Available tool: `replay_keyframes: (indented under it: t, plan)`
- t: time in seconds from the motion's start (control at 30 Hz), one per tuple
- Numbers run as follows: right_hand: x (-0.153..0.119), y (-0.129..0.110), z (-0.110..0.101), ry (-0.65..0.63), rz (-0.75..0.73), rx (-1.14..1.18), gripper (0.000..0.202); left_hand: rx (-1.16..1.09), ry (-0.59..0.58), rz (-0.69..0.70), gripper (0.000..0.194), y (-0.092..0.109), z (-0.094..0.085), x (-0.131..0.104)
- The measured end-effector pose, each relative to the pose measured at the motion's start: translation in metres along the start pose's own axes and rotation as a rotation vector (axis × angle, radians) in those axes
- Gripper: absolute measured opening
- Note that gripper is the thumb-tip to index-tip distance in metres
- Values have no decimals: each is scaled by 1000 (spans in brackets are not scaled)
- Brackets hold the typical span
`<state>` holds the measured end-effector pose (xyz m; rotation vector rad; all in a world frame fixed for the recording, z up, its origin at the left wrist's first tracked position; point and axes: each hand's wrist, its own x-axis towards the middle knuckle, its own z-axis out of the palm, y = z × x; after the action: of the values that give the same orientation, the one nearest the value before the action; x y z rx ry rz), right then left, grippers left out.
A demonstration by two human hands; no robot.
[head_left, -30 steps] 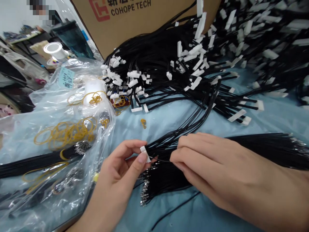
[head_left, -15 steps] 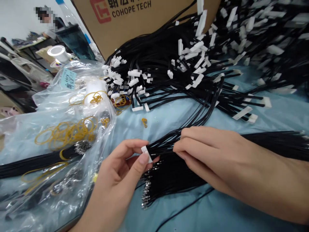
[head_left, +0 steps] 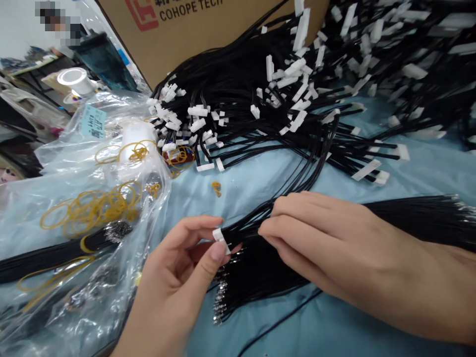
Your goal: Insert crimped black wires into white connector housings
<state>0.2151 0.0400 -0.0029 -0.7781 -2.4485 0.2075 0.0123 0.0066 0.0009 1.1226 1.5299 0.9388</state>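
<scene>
Between the thumb and fingers of my left hand [head_left: 186, 267] is a small white connector [head_left: 221, 241], tilted, with black wires [head_left: 245, 218] running from it up to the right. My right hand [head_left: 316, 243] is closed around some of these wires just right of the connector; its fingertips are pinched together, and exactly what lies between them is hidden. Under both hands a flat bundle of black wires [head_left: 260, 282] with bare metal tips at its left end lies on the blue cloth [head_left: 297, 327].
Behind is a big pile of black cables with white connectors [head_left: 230, 74], against a cardboard box [head_left: 193, 34]. Clear plastic bags [head_left: 85, 168] with yellow rubber bands [head_left: 92, 208] and a wire bundle lie at left. A person [head_left: 63, 25] is in the far background.
The whole view has shifted slightly, so things appear further left. My left hand still has the connector, and my right hand remains closed at the wires beside it.
</scene>
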Motion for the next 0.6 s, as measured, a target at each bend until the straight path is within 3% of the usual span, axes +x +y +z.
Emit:
replay_keyframes:
  t: [0.17, 0.4, 0.53, 0.6]
  plan:
    - [3, 0, 5, 13, 5, 16, 28, -60, -14, 21, 10, 0, -2, 0]
    - [1, -3, 1, 4, -70, 33, 31, 87, 28, 126, 10, 2, -4, -5]
    - [5, 1, -9, 140, -124, -135, 9, 99, 109, 262, 23, 4, -2, -12]
    - [9, 7, -13, 204, -119, -298, 12, 144, 132, 382, 30, 7, -2, -18]
